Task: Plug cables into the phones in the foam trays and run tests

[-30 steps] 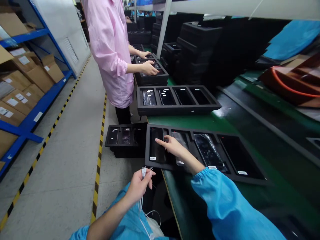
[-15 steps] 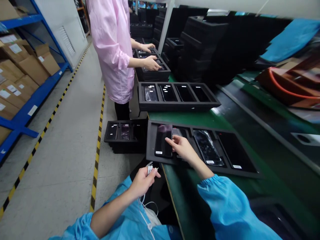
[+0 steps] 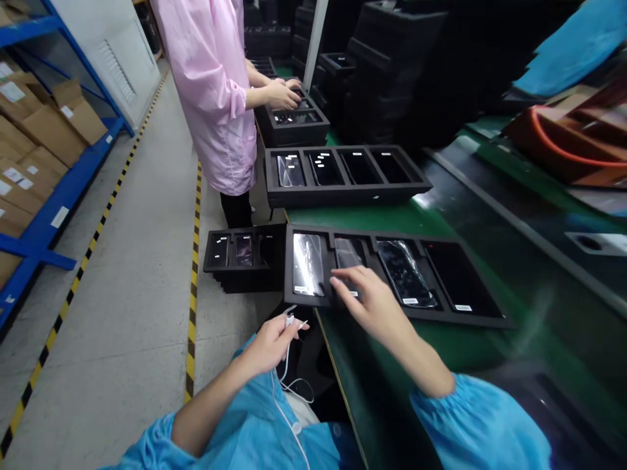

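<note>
In the head view, my left hand [image 3: 275,339] is closed on white cables [image 3: 288,352], whose connector ends stick out between thumb and fingers. My right hand [image 3: 375,301] hovers over a black foam tray [image 3: 328,297], fingers stretched and slightly apart, with nothing in them. It partly covers the second phone [image 3: 349,251]; whether a fingertip touches that phone I cannot tell. To its left lies a shiny phone [image 3: 308,261] in the first compartment. Further right in the tray are a phone under creased film [image 3: 404,271] and a dark phone [image 3: 453,277].
Another tray of phones [image 3: 343,196] sits behind mine, and a lower stack of trays [image 3: 235,267] stands left. A co-worker in a pink coat [image 3: 210,98] works at further trays. An orange bin [image 3: 563,156] is at the right, and a blue shelf [image 3: 44,209] beyond the aisle.
The first phone, earlier tilted up in my right hand, now lies in its compartment. My right hand has let go and shifted right. The co-worker's hands have drawn together.
</note>
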Tool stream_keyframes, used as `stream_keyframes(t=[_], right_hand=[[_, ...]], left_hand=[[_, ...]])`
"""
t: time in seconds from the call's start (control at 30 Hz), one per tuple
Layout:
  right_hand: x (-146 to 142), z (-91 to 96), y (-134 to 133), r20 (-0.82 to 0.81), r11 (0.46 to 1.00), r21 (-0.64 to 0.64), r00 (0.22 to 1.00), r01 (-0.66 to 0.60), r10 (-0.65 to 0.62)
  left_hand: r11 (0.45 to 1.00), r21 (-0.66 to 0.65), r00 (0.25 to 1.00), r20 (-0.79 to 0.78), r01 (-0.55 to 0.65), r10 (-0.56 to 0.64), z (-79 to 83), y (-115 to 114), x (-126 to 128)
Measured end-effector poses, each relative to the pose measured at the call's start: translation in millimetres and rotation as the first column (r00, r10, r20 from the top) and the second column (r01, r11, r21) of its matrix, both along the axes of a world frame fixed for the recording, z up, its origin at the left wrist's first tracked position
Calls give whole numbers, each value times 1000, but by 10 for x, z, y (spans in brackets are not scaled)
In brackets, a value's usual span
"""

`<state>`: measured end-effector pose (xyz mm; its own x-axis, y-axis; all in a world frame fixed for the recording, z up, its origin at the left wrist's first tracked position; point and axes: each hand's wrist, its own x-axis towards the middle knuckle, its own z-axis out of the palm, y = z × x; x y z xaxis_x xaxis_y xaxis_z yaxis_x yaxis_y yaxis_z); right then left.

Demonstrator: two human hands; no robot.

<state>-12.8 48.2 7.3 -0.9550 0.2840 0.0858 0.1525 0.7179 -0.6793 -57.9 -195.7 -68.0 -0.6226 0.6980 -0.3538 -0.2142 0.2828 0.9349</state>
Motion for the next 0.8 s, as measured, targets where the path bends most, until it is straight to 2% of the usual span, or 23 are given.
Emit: stream_keyframes(t=[0.1, 0.2, 0.3, 0.4, 0.57, 0.73, 0.8], right_hand=[[364, 41, -352, 18, 985, -140, 994, -103, 107], [645, -72, -662, 70, 967, -249, 995, -53, 72], [827, -306, -856, 113, 941, -335, 994, 37, 1], [936, -573, -1018, 163, 922, -378, 986, 79, -18], [1041, -891, -1291, 286, 882, -448, 958, 145, -12], [1099, -1082, -1464, 293, 858, -513, 939, -7, 183], [1094, -1162, -1514, 302, 865, -502, 939, 10, 164]], left_hand=[[991, -35, 984, -122, 126, -129, 80, -137, -120], [986, -69, 965, -207, 153, -164, 134, -245, -239], [985, -74, 982, -102, 155, -162, 140, -288, -302], [987, -35, 988, -20, 154, -155, 119, -258, -287], [997, 57, 994, 92, 50, -55, 77, -136, -219], [983, 143, 988, 113, -120, 104, 44, -93, -300], [974, 152, 982, 113, -167, 151, 44, -124, -359]])
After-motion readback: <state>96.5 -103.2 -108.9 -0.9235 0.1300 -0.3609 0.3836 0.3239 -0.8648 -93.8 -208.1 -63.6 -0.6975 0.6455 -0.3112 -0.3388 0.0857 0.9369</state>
